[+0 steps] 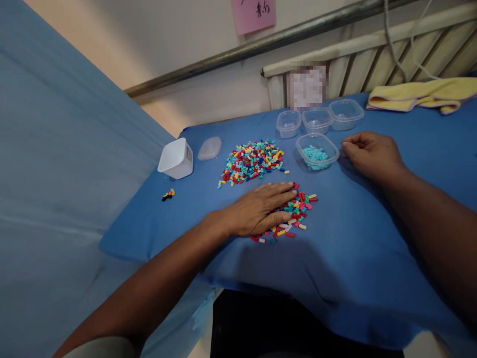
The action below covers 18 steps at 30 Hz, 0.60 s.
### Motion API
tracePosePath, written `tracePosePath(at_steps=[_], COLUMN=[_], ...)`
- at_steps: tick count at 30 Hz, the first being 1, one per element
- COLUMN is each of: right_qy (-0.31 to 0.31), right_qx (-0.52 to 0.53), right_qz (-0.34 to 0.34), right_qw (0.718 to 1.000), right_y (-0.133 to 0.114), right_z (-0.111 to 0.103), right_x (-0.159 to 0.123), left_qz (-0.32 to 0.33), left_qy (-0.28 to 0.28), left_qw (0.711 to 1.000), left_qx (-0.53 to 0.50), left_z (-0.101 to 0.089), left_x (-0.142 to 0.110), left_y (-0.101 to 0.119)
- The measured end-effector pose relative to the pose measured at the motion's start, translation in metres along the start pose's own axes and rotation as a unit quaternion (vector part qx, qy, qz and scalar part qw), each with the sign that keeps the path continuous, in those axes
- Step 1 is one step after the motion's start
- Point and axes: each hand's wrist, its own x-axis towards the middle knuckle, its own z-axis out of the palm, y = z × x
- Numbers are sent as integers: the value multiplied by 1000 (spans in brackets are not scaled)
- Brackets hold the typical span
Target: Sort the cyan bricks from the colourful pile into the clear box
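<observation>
My left hand [263,206] lies flat, fingers stretched out, over the left part of a small pile of mixed coloured toy bricks [298,211]. Some of those bricks are hidden beneath it. My right hand [372,154] is just right of a clear plastic tub [317,151] that holds turquoise bricks [315,156]. Its fingers are curled together, and whatever might be between them is out of sight. Behind the left hand spreads a larger heap of mixed bricks [255,160], with red, yellow, blue and turquoise pieces.
Three clear tubs [316,119] stand in a row at the back. Left of the heap are a clear lid [209,148], a white container [176,159] and a few black and yellow pieces [169,194]. A yellow cloth [421,95] lies by the radiator [357,69].
</observation>
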Motion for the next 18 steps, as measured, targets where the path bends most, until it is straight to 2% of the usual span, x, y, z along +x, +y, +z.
tracePosePath(at_steps=[8,12,14,18], right_qy=[-8,-10,-9,-9], right_qx=[9,10,5,-5], right_qz=[-4,-4,-5,-13], right_qw=[1000,1000,1000,1000], right_y=[3,3,2,-2], right_z=[0,1,0,-1], right_x=[0,0,1,0], left_qz=[-74,-40,-27,-97], left_qy=[33,60,99,170], left_qw=[994,996,993,973], left_qx=[68,56,54,123], left_z=[-7,-3,-3,-7], left_x=[49,37,29,41], left_y=[-12,-6,-7,-29])
